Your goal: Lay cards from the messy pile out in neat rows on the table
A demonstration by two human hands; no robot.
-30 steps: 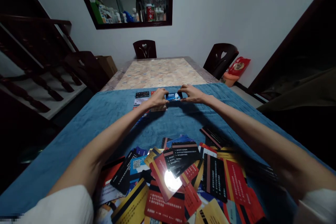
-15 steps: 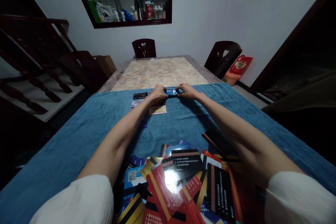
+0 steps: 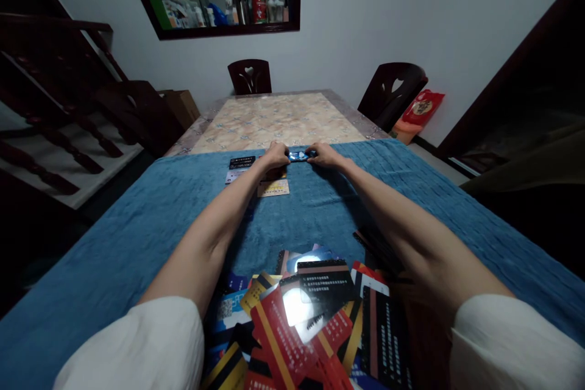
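Observation:
Near the far edge of the blue cloth (image 3: 192,213), both hands reach out to a blue plastic card (image 3: 298,156). My left hand (image 3: 275,156) pinches the card's left end, and my right hand (image 3: 323,155) pinches its right end. The card lies on or just above the cloth; I cannot tell which. Beside and partly under my left forearm are a black card (image 3: 242,162), a pale card (image 3: 232,177) and a cream-yellow card (image 3: 273,187). Close to me is a heap of mixed cards, with a red card (image 3: 281,335) and a black striped card (image 3: 326,280) on top.
Beyond the cloth the table (image 3: 278,119) shows a beige patterned cover. Dark chairs stand at its far end (image 3: 250,77) and right side (image 3: 392,92). A railing (image 3: 55,97) is on the left, and a red bag (image 3: 423,108) sits by the right wall.
The view has tilted down and shifted slightly. The blue card shows flatter between my hands, and both hands keep their grip at its ends.

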